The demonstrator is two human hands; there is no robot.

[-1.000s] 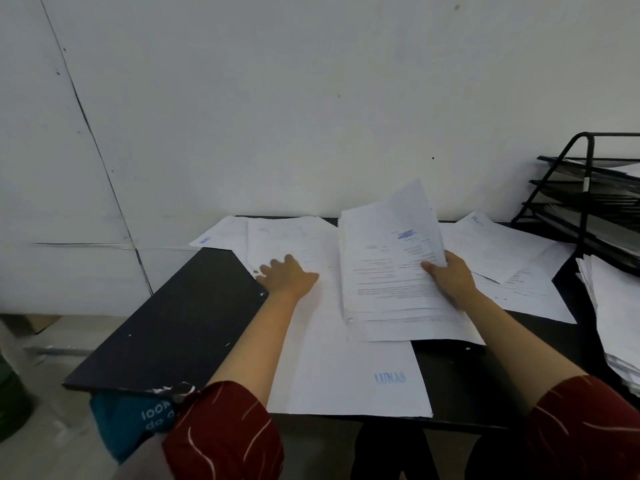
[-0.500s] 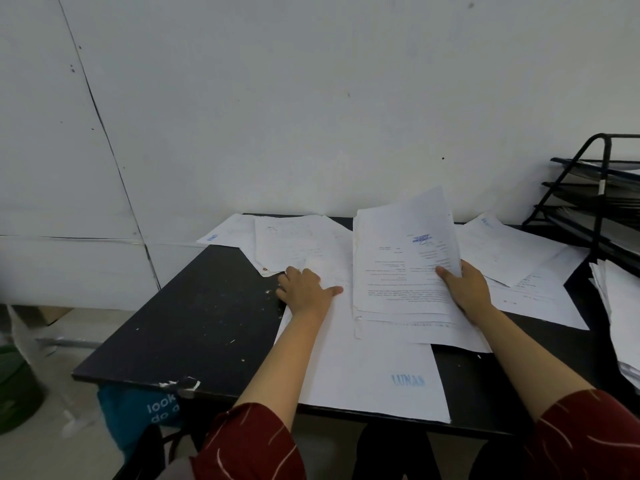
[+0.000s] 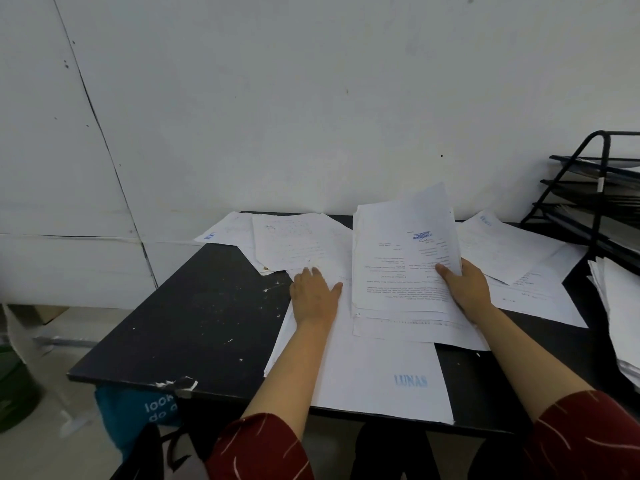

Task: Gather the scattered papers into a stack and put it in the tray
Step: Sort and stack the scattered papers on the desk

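Head view, near to far. Large white sheet stamped "LUNAS" (image 3: 374, 368) lay at the counter's near edge, under both forearms. Left hand (image 3: 314, 292), vs. 1 s earlier, had drawn back from the far sheets and slid right; it rested flat, fingers (image 3: 304, 273) straight and together, on loose white sheets beside the bundle. Right hand (image 3: 465, 289) kept its grip on the gathered bundle of printed white papers (image 3: 401, 258), thumb on top, far edge tilted up off the black counter (image 3: 194, 317). Judged: gathering mid-way, left sheets being pulled toward the bundle; nothing in the tray yet. Count: 2 hands; 1 held bundle; approx. 3 loose sheets far left (image 3: 294, 240); approx. 3 far right (image 3: 509, 251); 1 further white pile (image 3: 620, 306) at right edge; 1 black wire tiered tray (image 3: 595, 202), far right.
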